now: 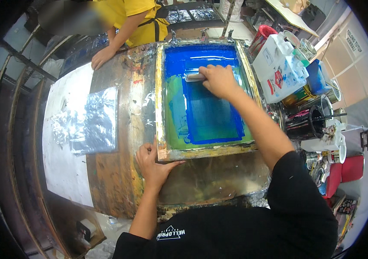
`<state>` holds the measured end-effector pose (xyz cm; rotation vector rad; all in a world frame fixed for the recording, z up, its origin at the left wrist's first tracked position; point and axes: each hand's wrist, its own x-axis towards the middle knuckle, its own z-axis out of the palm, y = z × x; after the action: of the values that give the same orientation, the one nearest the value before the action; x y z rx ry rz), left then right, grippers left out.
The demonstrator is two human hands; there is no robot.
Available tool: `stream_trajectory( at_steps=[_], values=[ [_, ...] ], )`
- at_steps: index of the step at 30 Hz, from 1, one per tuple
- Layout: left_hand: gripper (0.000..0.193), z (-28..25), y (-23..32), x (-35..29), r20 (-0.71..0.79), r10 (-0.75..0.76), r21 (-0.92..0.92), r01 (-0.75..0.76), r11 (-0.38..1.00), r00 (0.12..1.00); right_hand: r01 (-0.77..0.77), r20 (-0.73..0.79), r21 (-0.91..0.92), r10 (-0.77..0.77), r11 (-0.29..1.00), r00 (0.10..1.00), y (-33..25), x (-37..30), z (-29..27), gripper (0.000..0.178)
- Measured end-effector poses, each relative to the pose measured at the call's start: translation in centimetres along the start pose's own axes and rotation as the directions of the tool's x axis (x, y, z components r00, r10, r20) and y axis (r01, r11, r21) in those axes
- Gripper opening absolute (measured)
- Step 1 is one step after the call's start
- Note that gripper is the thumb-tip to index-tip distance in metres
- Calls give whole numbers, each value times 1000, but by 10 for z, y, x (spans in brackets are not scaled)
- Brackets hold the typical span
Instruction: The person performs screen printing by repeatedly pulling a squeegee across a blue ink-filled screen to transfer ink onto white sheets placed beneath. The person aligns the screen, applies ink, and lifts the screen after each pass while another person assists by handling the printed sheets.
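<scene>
A: Head camera, looking straight down, and the right hand (pixel 220 81) has a firm grip on a squeegee (pixel 194 77)!

B: Where on the screen?

A: Upper part of the framed screen (pixel 209 154), just inside a broad band of blue ink (pixel 201 49). The blue runs on down around a darker teal rectangle, with green mesh (pixel 174 123) showing to its left.

B: And the left hand (pixel 153 166)?

A: Open, fingers and thumb spread around the frame's near left corner, gripping no tool. How hard it presses, I can't tell.

B: Out to the left?

A: A clear plastic packet (pixel 102 116), shiny, lying partly on a white sheet (pixel 65 177) and partly on the stained brown table (pixel 110 185). Beyond, a co-worker's hand (pixel 103 56) rests near the sheet's far end, below a yellow shirt (pixel 134 8).

B: Right flank?

A: Crowded! A white jug (pixel 278 69), paint-smeared, and a dark pot (pixel 302 123) stand beside the frame.
</scene>
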<state>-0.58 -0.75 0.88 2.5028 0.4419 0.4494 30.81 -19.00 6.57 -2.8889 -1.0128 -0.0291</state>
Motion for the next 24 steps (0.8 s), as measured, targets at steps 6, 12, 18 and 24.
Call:
stream_trajectory(
  at_steps=[6, 12, 18, 24],
  values=[
    [122, 9, -8, 4, -67, 111, -96, -117, 988, 992, 17, -11, 32, -16, 999, 1000, 29, 53, -21, 39],
    [119, 14, -12, 1, -115, 166, -88, -176, 980, 979, 5, -97, -73, -12, 997, 995, 15, 14, 4, 41],
    [117, 18, -16, 1, -140, 189, -74, -201, 977, 972, 58, -166, -59, -67, 997, 984, -26, -97, -7, 30],
    [104, 6, 4, 4, -110, 103, -281, -131, 951, 989, 26, 57, 28, -28, 999, 998, -66, -174, -42, 45]
  ],
)
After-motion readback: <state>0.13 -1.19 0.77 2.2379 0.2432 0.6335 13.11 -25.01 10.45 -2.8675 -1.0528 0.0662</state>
